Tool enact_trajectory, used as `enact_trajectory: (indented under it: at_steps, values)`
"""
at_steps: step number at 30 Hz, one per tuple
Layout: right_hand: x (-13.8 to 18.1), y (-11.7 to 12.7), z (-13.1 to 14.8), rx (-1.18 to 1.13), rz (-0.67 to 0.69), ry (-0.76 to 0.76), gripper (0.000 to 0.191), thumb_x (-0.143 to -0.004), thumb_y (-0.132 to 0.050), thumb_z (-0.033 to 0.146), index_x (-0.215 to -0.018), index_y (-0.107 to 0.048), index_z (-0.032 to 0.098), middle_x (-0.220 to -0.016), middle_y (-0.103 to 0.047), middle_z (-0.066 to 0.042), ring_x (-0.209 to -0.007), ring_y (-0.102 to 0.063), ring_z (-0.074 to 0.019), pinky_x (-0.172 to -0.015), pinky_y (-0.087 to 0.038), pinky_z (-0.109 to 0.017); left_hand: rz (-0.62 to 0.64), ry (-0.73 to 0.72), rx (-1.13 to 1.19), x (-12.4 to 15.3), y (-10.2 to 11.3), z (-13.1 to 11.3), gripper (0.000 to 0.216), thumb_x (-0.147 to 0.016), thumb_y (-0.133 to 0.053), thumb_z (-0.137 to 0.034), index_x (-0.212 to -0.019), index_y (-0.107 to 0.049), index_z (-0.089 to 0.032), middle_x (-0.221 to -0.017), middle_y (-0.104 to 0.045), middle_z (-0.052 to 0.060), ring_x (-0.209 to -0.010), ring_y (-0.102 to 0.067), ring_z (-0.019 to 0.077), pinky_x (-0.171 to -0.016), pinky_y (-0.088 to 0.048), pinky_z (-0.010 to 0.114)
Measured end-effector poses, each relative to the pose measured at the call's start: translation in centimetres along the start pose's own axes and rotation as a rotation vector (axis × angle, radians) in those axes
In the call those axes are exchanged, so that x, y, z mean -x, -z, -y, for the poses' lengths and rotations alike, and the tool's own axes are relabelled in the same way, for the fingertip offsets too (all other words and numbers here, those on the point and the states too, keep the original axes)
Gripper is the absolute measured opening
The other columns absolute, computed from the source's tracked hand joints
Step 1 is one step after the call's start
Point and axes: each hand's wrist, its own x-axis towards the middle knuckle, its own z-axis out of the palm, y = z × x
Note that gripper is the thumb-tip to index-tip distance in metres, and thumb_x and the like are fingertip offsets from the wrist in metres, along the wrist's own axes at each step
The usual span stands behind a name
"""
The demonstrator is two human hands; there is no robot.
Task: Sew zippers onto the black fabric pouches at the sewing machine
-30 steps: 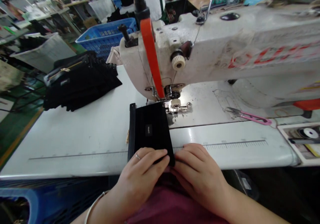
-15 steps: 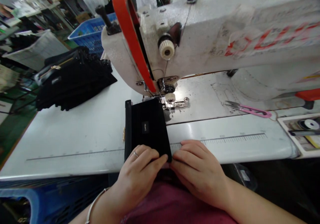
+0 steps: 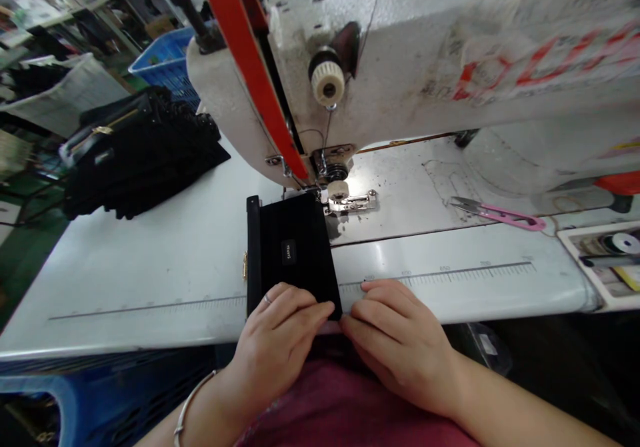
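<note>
A flat black pouch (image 3: 300, 247) with a small label and a gold clasp on its left edge lies on the sewing table. Its far right corner sits at the presser foot (image 3: 320, 197) of a white sewing machine (image 3: 400, 67). Across the near edge of the pouch lies my left hand (image 3: 283, 334), thumb and fingers closed on the fabric. My right hand (image 3: 395, 340) pinches the near right corner, its fingers curled together; the fingertips are partly hidden.
Pink-handled thread snips (image 3: 505, 215) lie on the machine bed at right. A pile of black pouches (image 3: 145, 154) is at the left. Beyond it stands a blue basket (image 3: 165, 60); a blue crate (image 3: 65, 394) is below the table. A tray with a bobbin (image 3: 625, 242) is at far right.
The view has shifted slightly, with the machine appearing a little larger. Both hands keep their hold, and the pouch stays in nearly the same place at the presser foot.
</note>
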Motion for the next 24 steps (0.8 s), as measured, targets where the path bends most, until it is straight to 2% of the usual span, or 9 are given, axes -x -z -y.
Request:
enact_trajectory:
  at_steps: [5,11,18,24]
  values:
    - [0.0,0.2,0.0,-0.036,0.035,-0.010,0.016,-0.092,-0.054,0.012,-0.097,-0.068,0.017,-0.083,-0.066,-0.003,-0.080,-0.058,-0.0167,-0.093,-0.048,-0.038,0.043,-0.104,-0.081,0.5,-0.1,0.3,0.026,-0.092,-0.056,-0.008,-0.114,-0.065,-0.019,-0.104,-0.066,0.007,-0.093,-0.059,0.0179,-0.084,-0.052,0.035]
    - [-0.4,0.5,0.0,-0.032,0.037,0.032,0.019,-0.095,-0.051,0.012,-0.105,-0.068,0.013,-0.113,-0.069,-0.005,-0.099,-0.059,-0.0175,-0.097,-0.043,-0.036,0.094,-0.206,-0.076,0.7,0.2,0.9,0.026,-0.092,-0.057,-0.008,-0.116,-0.063,-0.015,-0.108,-0.069,0.007,-0.094,-0.061,0.0175,-0.085,-0.053,0.034]
    - [-1.3,0.5,-0.6,-0.001,0.149,0.122,0.024,-0.096,-0.047,0.013,-0.109,-0.067,0.012,-0.109,-0.070,-0.006,-0.093,-0.059,-0.0204,-0.085,-0.047,-0.038,0.112,-0.259,-0.018,0.2,0.9,1.7,0.022,-0.091,-0.057,-0.006,-0.109,-0.065,-0.014,-0.110,-0.070,0.007,-0.093,-0.061,0.0172,-0.083,-0.055,0.032]
    - [-2.8,1.0,-1.2,-0.022,0.197,0.103,0.025,-0.093,-0.048,0.010,-0.111,-0.065,0.010,-0.105,-0.070,-0.007,-0.086,-0.058,-0.0202,-0.077,-0.049,-0.037,0.115,-0.260,-0.030,-1.3,1.4,2.2,0.022,-0.095,-0.051,-0.008,-0.112,-0.064,-0.013,-0.110,-0.070,0.008,-0.094,-0.061,0.0171,-0.083,-0.054,0.033]
